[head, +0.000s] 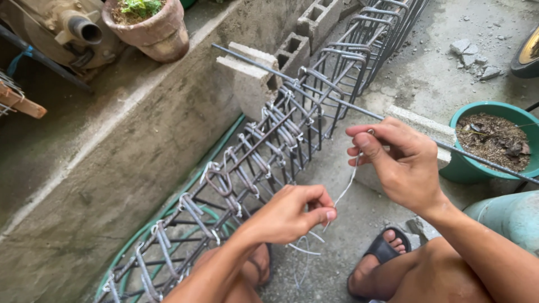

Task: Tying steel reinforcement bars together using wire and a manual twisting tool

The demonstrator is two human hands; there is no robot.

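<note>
A thin, pale tie wire stretches taut, slanting between both hands.

Bare arms & legs, no sleeves; black open-toe sandal on foot.

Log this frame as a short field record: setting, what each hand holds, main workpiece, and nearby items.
setting: outdoor concrete floor beside a low concrete wall
left hand: pinches the lower end of a thin silver tie wire
right hand: pinches the wire's upper end, next to a long steel bar
workpiece: long cage of bent steel rebar stirrups, lying on grey hollow concrete blocks
nearby: green soil-filled pot; clay plant pot; black sandal
</note>
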